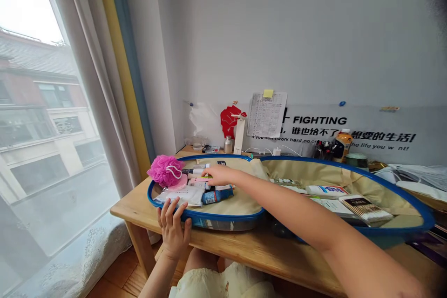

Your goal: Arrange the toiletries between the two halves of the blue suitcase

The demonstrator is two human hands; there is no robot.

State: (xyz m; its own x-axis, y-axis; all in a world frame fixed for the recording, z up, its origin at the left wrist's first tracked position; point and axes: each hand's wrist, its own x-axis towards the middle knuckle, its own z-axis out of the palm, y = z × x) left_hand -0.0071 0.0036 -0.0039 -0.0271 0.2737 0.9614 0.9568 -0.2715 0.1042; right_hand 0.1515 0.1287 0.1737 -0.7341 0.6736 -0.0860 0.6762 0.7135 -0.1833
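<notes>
Plainly, the suitcase lies open on the table, its 2 halves spread within reach. The left hand rests splayed on the near edge, likely steadying it; the right hand reaches in beyond the blue bottle, its grip too obscured to tell.

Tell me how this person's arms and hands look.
Bare human arms, with no sleeves or cables in view. The left hand and right hand wear no gloves, and no watch or bracelet shows. Nail details are too small to tell.
</notes>
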